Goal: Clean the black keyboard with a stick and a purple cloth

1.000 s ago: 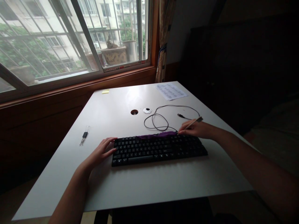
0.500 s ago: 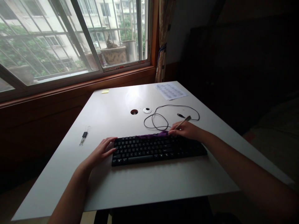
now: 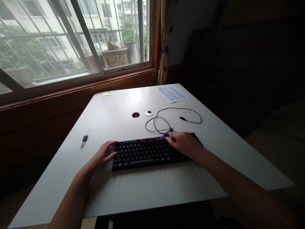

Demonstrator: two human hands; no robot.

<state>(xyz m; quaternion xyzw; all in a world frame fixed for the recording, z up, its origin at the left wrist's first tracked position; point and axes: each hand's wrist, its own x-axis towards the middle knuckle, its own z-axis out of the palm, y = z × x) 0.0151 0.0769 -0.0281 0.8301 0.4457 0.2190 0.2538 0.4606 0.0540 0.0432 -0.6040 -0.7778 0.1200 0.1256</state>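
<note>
A black keyboard (image 3: 140,152) lies on the white table in front of me. My left hand (image 3: 106,154) holds its left end, fingers at the back corner and thumb lower on the side. A purple cloth (image 3: 152,139) stretches along the keyboard's back edge. Over the right half of the keys, my right hand (image 3: 184,143) is closed around a slim, small brush (image 3: 171,131) with a greyish upper end. The lower end of this brush is hidden by the fingers, beside the cloth. The hand and wrist cover much of the keyboard's right side.
Behind the keyboard lies a looped black cable (image 3: 164,109) with a USB plug (image 3: 182,118). A round hole (image 3: 135,115) and its cover (image 3: 149,113) are mid-table. Printed paper (image 3: 173,93), a yellow sticky note (image 3: 106,93) and a black clip-like object (image 3: 84,138) lie further out.
My right hand has shifted left and turned, so the brush, which leaned to the right, now stands nearly upright. My left hand keeps its place on the keyboard. The view has shifted slightly.
</note>
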